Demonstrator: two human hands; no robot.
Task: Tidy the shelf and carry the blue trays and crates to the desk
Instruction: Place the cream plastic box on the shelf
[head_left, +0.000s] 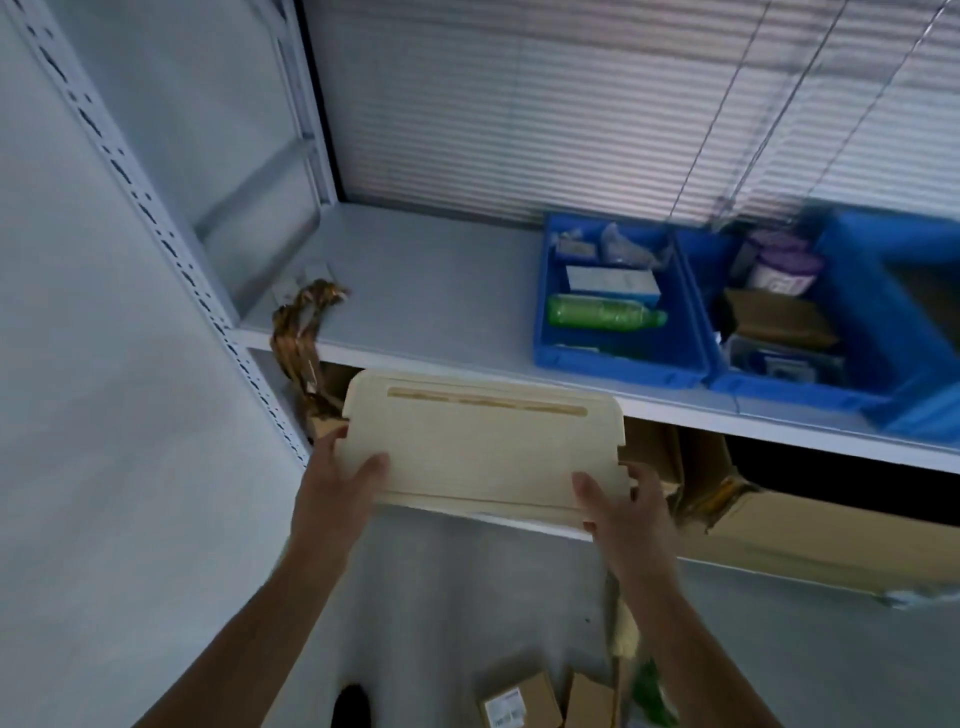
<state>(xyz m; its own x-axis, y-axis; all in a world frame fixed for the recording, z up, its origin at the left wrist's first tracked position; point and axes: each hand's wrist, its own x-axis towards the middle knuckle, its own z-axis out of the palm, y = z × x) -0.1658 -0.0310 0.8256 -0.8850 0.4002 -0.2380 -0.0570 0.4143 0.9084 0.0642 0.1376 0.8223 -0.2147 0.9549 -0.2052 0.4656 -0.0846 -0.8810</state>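
A pale wooden board (483, 447) with a long slot near its far edge is held level in front of the white shelf (415, 291). My left hand (337, 473) grips its left near corner and my right hand (618, 499) grips its right near corner. On the shelf to the right stand a blue tray (550, 358) with a green bottle (602, 313) and a small box, a second blue tray (779, 392) with jars and cardboard, and a larger blue crate (904, 364) at the frame's right edge.
A brown patterned strap (298, 332) hangs over the shelf's left front edge. Torn cardboard boxes (810, 535) fill the lower shelf. Small cartons (524, 701) lie on the grey floor. Window blinds (571, 104) hang behind the shelf, and the perforated upright (156, 218) runs along the left.
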